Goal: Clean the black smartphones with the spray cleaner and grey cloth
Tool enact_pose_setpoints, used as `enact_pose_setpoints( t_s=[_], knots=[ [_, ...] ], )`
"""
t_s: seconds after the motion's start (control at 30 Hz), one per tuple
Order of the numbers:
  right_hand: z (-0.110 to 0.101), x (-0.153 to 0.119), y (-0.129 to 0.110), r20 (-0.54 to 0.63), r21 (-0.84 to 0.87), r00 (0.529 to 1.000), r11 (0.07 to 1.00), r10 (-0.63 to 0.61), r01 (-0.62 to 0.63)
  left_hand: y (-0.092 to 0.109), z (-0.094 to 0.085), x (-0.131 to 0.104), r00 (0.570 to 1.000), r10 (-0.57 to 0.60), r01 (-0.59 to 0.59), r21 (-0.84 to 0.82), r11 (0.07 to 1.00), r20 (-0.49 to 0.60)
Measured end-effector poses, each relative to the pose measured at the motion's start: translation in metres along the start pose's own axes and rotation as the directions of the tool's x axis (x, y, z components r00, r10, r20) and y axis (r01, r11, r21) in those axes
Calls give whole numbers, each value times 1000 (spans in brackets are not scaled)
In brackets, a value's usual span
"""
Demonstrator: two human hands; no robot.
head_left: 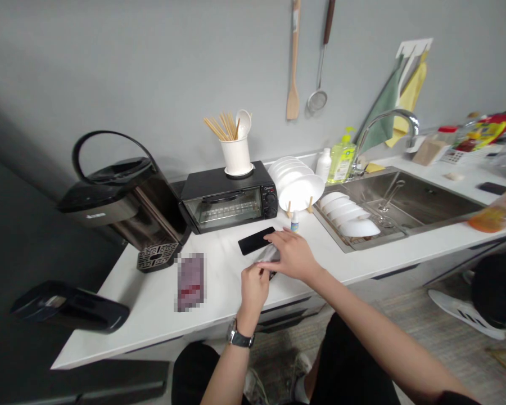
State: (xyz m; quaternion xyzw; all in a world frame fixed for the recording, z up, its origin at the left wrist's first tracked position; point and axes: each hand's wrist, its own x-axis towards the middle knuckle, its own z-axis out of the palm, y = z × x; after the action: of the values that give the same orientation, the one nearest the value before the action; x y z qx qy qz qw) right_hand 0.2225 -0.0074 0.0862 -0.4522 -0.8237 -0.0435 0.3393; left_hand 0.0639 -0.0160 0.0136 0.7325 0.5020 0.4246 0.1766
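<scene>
Over the counter's front part, my two hands meet at a thin, whitish see-through piece point(268, 254), whose kind I cannot make out. My right hand point(294, 256) grips it from above, thumb on the near side and fingers on the far side. Curled closed, my left hand point(253, 287) touches the right thumb at the near end; what its fingers hold is hidden. A bit of something dark shows beneath the hands. Just beyond lies a flat black phone-like slab point(255, 241), close to my right fingertips. A small white-capped bottle point(294, 221) with a blue label stands behind it.
A toaster oven point(230, 198) carries a white utensil cup point(236, 156). Left are a water dispenser point(130, 208), a dark cylinder point(71, 308) and a blurred-out purple item point(190, 281). Plates point(299, 188), bowls point(354, 219) and a sink point(421, 205) stand right. A person's shoe point(468, 315) shows below.
</scene>
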Motion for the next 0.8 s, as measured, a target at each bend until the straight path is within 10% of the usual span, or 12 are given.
enact_pose_setpoints(
  t_s=[0.1, 0.3, 0.5, 0.7, 0.8],
  knots=[
    [2, -2, -7, -46, -4, 996, 997, 73, -73, 1, 3, 2, 1000, 7, -7, -9, 1000, -4],
    [6, 3, -16, 50, 70, 928, 928, -370, 366, -1, 5, 1, 1000, 13, -14, 11, 1000, 6],
    [-2, 6, 0, 6, -26, 991, 990, 136, -136, -3, 4, 6, 999, -7, 7, 12, 1000, -38],
    [10, 8, -20, 60, 36, 925, 927, -376, 374, -5, 9, 6, 999, -15, 16, 25, 1000, -41],
    [6, 11, -9, 111, 71, 932, 938, -346, 340, -5, 8, 4, 999, -21, 22, 17, 1000, -35]
  ],
)
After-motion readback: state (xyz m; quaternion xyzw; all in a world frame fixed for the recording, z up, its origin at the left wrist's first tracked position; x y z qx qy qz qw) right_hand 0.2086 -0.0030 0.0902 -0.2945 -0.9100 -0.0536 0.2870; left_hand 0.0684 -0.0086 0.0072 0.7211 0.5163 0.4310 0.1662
